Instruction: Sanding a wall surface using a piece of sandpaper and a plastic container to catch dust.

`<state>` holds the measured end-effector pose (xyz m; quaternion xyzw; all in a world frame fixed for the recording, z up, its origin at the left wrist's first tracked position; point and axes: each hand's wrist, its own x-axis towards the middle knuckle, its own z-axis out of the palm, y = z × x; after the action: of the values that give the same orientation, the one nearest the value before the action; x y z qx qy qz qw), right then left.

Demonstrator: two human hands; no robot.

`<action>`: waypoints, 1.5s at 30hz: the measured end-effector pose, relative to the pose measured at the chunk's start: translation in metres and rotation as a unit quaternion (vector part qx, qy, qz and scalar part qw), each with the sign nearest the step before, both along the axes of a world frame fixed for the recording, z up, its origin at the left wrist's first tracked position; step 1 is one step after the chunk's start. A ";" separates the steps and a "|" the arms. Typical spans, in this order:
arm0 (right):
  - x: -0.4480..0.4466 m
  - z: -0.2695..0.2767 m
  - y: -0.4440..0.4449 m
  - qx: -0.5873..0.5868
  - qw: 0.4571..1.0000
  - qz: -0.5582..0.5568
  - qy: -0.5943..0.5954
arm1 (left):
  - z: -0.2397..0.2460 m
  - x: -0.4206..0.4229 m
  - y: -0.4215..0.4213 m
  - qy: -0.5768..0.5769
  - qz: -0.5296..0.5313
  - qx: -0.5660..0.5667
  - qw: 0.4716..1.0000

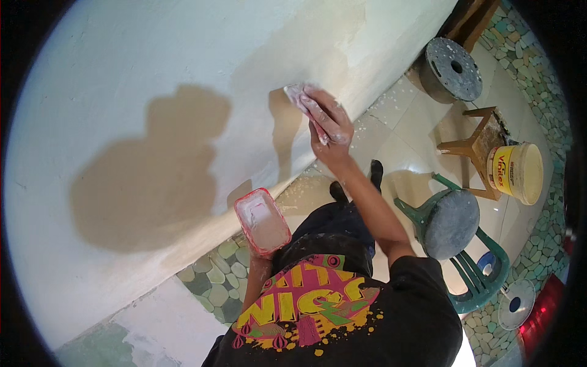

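My right hand (331,117), smeared white, grips a pinkish, white-coated flat tool (299,95). Its far edge is at the painted wall (192,55) and appears to touch it; whether it is a scraper or a pad I cannot tell. Low beside the wall, a red-rimmed rectangular plastic tub (262,222) rests on my left hand (262,256), which is mostly hidden beneath it. White paste coats the tub's inside and rim. Damp-looking darker patches show on the wall near my right hand, among cast shadows.
To the right stand a green plastic chair (497,275) bearing a round grey object (451,225), a brown stool (477,142) with a Vinilex paint bucket (523,172), and an upturned grey pot (451,69). A fan (517,304) is at lower right. White spots speckle the floor tiles (390,108).
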<state>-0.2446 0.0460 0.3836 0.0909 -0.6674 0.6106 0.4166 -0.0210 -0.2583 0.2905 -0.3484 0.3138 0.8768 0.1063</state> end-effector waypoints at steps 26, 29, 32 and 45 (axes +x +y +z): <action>-0.037 0.013 0.050 -0.234 0.964 0.003 -0.127 | 0.009 -0.006 0.013 0.033 0.023 0.035 0.999; -0.040 0.032 0.037 -0.180 0.976 -0.005 -0.125 | 0.004 -0.007 0.009 0.049 0.008 0.045 0.998; -0.024 0.032 0.010 -0.147 0.980 -0.025 -0.132 | 0.000 -0.008 0.007 0.049 0.011 0.041 0.998; 0.040 0.018 -0.051 -0.118 0.973 0.147 -0.136 | -0.010 -0.009 -0.004 0.095 -0.061 0.048 0.992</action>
<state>-0.2050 -0.0052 0.4017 0.0538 -0.6204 0.7463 0.2351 -0.0301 -0.2625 0.2806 -0.2380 0.3011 0.9119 0.1457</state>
